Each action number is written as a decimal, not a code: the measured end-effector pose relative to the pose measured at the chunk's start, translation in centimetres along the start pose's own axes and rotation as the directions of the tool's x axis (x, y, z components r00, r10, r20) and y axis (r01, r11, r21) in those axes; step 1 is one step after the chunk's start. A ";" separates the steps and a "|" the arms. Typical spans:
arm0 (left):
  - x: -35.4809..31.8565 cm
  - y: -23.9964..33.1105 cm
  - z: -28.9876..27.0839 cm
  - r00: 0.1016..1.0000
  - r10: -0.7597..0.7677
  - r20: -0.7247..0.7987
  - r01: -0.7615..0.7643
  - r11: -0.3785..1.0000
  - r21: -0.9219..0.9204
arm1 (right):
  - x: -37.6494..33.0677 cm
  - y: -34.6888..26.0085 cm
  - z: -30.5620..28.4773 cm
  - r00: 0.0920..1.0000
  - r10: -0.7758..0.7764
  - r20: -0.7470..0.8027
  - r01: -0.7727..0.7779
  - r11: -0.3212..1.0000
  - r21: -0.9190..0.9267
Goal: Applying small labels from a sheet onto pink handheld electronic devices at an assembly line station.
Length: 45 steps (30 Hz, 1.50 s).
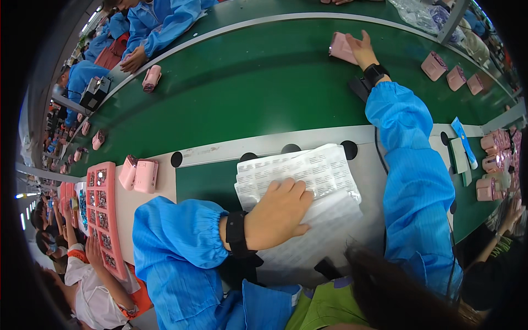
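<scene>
My left hand [279, 214] lies flat, fingers stretched out, on a stack of white sheets [300, 170] printed with rows of small labels. A looser translucent sheet [330, 225] sits partly under that hand. Across the green belt, my right arm reaches far forward. At its end my right hand [363, 50] is on a small pink handheld device [342, 48], its thumb side against the casing; some fingers are hidden. Black bands circle both wrists.
Two pink devices [145, 176] stand left of the sheets, beside a pink tray of small parts [103, 217]. More pink devices [434, 66] ride the green belt [247, 82]. A blue tube [465, 143] lies at right. Co-workers in blue sleeves [170, 27] sit opposite.
</scene>
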<state>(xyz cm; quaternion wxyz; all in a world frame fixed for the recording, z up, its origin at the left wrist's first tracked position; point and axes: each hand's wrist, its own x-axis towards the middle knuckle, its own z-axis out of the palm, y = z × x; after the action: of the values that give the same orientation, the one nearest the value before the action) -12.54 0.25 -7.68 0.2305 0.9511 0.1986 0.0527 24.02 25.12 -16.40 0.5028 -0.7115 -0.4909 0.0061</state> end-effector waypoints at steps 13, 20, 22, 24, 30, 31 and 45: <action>1.4 -2.9 -10.5 0.971 -0.217 -0.099 0.190 0.955 -0.228 | -13.8 -24.9 -15.2 0.253 -0.703 0.665 0.508 0.681 0.527; 0.5 -5.3 -11.9 0.812 -0.005 -0.584 0.044 0.998 0.052 | -12.9 -24.7 -14.3 0.406 -0.084 0.910 0.078 0.995 0.057; 0.0 -5.6 -12.2 0.862 -0.095 -0.497 0.093 0.995 -0.029 | -13.6 -23.4 -13.1 0.547 -0.333 0.768 0.339 0.927 0.161; 0.0 -5.4 -12.5 0.922 -0.261 -0.285 0.221 0.961 -0.167 | -14.3 -21.9 -12.1 0.517 -0.788 0.335 0.796 0.586 0.150; 0.4 -5.8 -11.4 0.898 -0.277 -0.342 0.224 0.956 -0.189 | -15.9 -24.0 -11.9 0.541 -0.690 0.481 0.664 0.702 0.259; 0.5 -5.9 -10.9 0.873 -0.247 -0.421 0.184 0.966 -0.184 | -15.5 -24.1 -12.0 0.538 -0.562 0.628 0.542 0.801 0.253; -0.5 -6.4 -11.3 0.870 -0.386 -0.307 0.266 0.891 -0.367 | -13.5 -22.9 -10.6 0.243 -0.496 0.834 0.578 0.764 0.286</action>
<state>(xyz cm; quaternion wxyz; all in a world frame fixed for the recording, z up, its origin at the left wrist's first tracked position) -17.45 9.97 -0.59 0.3419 0.8267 0.3875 0.2225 6.53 8.41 -1.21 0.1181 -0.4100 -0.8867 0.1779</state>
